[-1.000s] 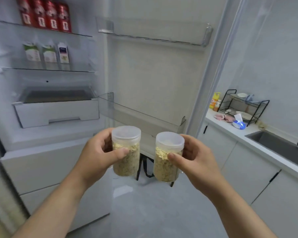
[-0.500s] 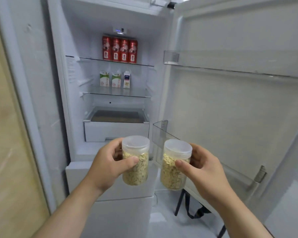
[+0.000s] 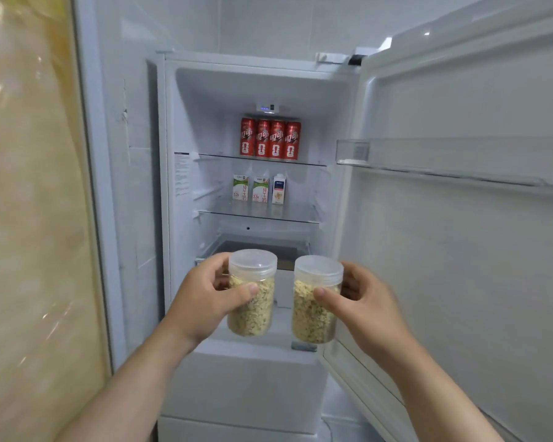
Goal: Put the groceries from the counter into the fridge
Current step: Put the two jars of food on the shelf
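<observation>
Both hands are raised before the open fridge [image 3: 173,193], each wrapped around a jar. Left hand [image 3: 205,301] grips the left jar [image 3: 251,293], thumb across its front; right hand [image 3: 364,306] grips the right jar [image 3: 315,301] the same way. Both jars are clear plastic with pale lids, upright, filled with oat-like flakes, near each other but apart. Beyond them, four red cans [image 3: 270,139] stand on the top shelf, three cartons [image 3: 259,189] on the next. The door [image 3: 460,250] stands open at right.
</observation>
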Demonstrator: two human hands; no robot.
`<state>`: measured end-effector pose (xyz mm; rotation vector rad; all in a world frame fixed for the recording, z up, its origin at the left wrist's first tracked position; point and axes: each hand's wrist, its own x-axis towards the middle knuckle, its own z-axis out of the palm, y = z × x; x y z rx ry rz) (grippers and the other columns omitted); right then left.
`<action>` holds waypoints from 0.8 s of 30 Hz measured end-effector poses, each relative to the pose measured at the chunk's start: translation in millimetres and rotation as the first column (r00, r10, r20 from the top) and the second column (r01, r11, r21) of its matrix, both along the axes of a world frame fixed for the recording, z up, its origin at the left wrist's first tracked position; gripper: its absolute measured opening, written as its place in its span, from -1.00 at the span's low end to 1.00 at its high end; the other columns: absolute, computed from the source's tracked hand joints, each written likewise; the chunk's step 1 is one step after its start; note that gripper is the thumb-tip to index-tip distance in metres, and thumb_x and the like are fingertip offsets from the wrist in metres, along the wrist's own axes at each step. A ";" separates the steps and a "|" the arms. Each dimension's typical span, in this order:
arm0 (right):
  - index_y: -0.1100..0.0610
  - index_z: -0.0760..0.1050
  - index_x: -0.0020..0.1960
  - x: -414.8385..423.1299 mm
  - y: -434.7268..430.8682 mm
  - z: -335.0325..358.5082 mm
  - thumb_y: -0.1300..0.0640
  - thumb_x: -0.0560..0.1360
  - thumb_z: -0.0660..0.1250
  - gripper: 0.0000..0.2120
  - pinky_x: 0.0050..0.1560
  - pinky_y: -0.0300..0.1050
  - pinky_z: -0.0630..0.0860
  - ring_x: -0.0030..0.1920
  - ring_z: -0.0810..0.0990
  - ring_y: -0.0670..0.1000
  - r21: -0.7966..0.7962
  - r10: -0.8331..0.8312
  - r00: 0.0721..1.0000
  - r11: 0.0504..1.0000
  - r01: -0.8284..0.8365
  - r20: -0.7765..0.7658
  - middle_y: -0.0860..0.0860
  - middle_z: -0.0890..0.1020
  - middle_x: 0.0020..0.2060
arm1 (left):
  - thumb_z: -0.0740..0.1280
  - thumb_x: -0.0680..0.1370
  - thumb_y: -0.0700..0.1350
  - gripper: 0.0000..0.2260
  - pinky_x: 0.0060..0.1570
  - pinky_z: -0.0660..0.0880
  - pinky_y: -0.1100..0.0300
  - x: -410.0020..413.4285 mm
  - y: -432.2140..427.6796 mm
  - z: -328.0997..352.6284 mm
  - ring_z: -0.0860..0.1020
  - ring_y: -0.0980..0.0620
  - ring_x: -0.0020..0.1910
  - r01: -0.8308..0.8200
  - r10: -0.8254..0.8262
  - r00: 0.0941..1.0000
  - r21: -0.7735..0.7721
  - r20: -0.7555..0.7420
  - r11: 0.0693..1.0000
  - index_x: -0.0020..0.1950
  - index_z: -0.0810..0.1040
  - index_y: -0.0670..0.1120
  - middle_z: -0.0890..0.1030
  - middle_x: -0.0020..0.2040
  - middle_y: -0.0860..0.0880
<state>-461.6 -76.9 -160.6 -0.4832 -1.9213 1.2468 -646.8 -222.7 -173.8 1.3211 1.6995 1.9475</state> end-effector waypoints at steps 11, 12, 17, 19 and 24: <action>-0.06 0.58 0.11 -54.5 38.5 -4.6 0.19 0.43 0.50 -0.69 0.09 0.00 0.60 0.02 0.67 -0.12 0.014 0.065 0.997 0.998 -0.064 -0.036 -0.15 0.71 -0.02 | 0.48 0.19 0.09 -0.53 0.05 0.59 -0.01 -41.1 27.3 -8.0 0.64 0.00 0.01 -0.123 0.123 0.992 0.007 -0.006 0.992 0.09 0.62 0.04 0.69 0.01 0.01; -0.06 0.58 0.12 -61.2 41.3 -5.0 0.19 0.43 0.50 -0.69 0.09 0.00 0.60 0.02 0.67 -0.12 0.012 0.064 0.997 0.998 -0.063 -0.037 -0.15 0.71 -0.02 | 0.48 0.19 0.09 -0.53 0.03 0.59 0.01 -47.9 30.4 -7.5 0.64 0.01 0.00 -0.132 0.132 0.991 0.012 -0.001 0.991 0.08 0.62 0.05 0.69 0.01 0.02; -0.14 0.57 0.10 -99.6 59.3 -9.9 0.10 0.41 0.52 -0.69 0.04 -0.07 0.60 0.00 0.65 -0.18 0.017 -0.010 1.000 1.000 0.010 -0.026 -0.22 0.69 -0.03 | 0.47 0.18 0.11 -0.52 -0.01 0.57 0.09 -91.5 55.4 -3.5 0.64 0.06 0.00 -0.126 0.126 0.992 0.032 0.000 0.991 0.08 0.61 0.05 0.69 0.00 0.05; -0.16 0.56 0.07 -119.7 67.5 -9.2 0.10 0.42 0.51 -0.71 -0.02 -0.16 0.58 -0.04 0.64 -0.24 0.019 -0.041 0.999 0.999 0.042 -0.034 -0.28 0.68 -0.06 | 0.47 0.19 0.12 -0.51 -0.01 0.55 0.09 -115.2 69.3 -0.7 0.64 0.06 0.02 -0.104 0.104 0.995 0.052 -0.004 0.993 0.09 0.61 0.04 0.69 0.02 0.04; -0.15 0.56 0.04 -179.4 92.7 -3.7 0.14 0.42 0.51 -0.71 -0.11 -0.30 0.52 -0.07 0.63 -0.28 0.022 -0.128 0.990 0.991 0.129 -0.057 -0.31 0.67 -0.09 | 0.46 0.18 0.12 -0.52 -0.08 0.56 0.19 -179.9 109.9 11.3 0.64 0.09 0.00 -0.028 0.029 1.000 0.094 -0.009 0.995 0.09 0.60 0.05 0.69 0.00 0.06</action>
